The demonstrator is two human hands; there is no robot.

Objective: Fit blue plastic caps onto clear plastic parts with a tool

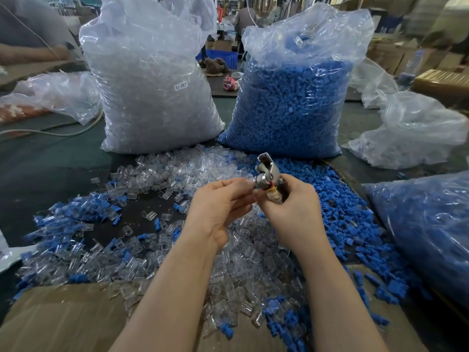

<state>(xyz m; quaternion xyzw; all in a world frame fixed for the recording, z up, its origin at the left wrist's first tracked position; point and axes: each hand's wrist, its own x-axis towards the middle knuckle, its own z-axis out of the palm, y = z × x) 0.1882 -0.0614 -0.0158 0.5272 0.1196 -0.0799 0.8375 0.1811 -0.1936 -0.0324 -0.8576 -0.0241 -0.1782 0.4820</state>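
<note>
Gripping the metal tool (266, 174), the right hand (291, 207) meets the left hand (218, 207), whose fingertips pinch its end above loose clear parts (236, 262).

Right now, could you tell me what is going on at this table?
A person is working over loose clear parts and blue caps. The right hand holds a metal tool, and the left hand pinches at its end. Two full bags stand behind, clear parts and blue caps.
</note>
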